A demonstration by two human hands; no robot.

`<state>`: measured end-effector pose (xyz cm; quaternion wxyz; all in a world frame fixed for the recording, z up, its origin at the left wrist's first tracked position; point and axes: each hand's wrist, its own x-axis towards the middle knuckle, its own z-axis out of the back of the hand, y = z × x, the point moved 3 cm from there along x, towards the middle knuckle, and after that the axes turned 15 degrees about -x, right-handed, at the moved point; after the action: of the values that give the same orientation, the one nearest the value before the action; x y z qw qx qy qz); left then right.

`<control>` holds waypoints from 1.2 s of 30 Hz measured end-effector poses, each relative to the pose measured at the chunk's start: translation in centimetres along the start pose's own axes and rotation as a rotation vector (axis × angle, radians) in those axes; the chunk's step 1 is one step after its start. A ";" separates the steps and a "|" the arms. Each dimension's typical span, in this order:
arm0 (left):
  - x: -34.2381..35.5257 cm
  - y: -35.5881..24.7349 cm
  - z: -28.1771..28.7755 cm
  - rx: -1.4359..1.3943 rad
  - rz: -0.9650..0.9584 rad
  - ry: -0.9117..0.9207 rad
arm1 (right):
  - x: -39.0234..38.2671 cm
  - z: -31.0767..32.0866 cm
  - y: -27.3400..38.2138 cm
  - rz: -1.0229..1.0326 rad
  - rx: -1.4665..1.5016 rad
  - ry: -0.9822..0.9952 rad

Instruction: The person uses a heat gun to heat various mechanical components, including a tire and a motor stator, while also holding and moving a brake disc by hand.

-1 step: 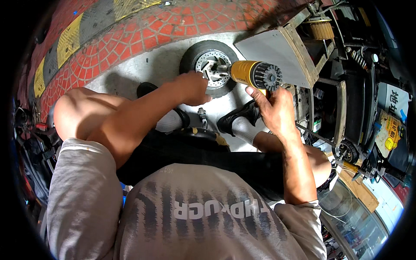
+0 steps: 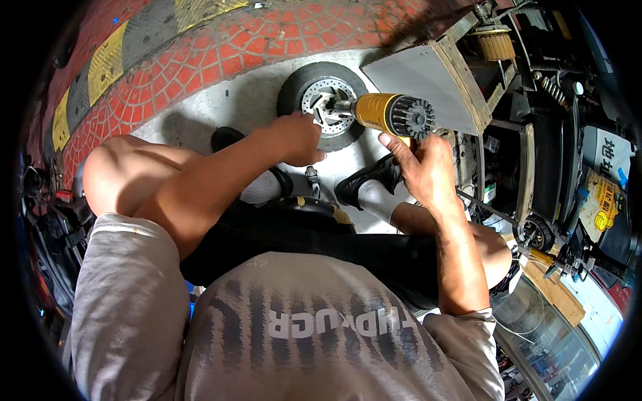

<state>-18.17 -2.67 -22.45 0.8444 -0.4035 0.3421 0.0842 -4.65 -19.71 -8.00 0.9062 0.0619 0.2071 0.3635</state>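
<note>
A small wheel (image 2: 291, 93) with a black tyre lies on the pale floor in front of me. On its face is a perforated brake disc (image 2: 345, 124). My right hand (image 2: 428, 167) grips a yellow and black cordless power driver (image 2: 373, 111), whose handle is mostly hidden by the fingers. The driver lies nearly level, its metal nose pointing left at the wheel's hub area. My left hand (image 2: 299, 138) is closed at the wheel's near left side, overlapping it in view; anything between its fingers is hidden.
A grey panel with a wooden edge (image 2: 435, 83) stands right of the wheel. Beyond it are a coil spring (image 2: 554, 90) and other parts. My black shoes (image 2: 368, 179) flank a small metal tool-like thing (image 2: 312, 179). Red paving (image 2: 267, 43) and a yellow-black kerb (image 2: 110, 53) lie farther off.
</note>
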 end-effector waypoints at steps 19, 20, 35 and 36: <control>0.5 0.0 -2.0 0.094 -0.045 0.110 | 0.3 0.0 -0.5 -0.074 0.000 -0.002; 0.5 -0.1 -2.0 0.098 -0.040 0.116 | 0.3 0.0 -0.4 -0.077 0.001 0.001; 0.7 0.0 -1.9 0.090 -0.058 0.125 | 0.3 0.1 -0.4 -0.074 -0.025 0.011; 0.7 0.1 -2.0 0.088 -0.062 0.119 | 0.2 0.0 -0.4 -0.059 0.009 0.006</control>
<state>-18.68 -4.15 -23.83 0.8416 -0.3809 0.3825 0.0185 -4.26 -19.82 -8.13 0.9156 0.0586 0.2133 0.3359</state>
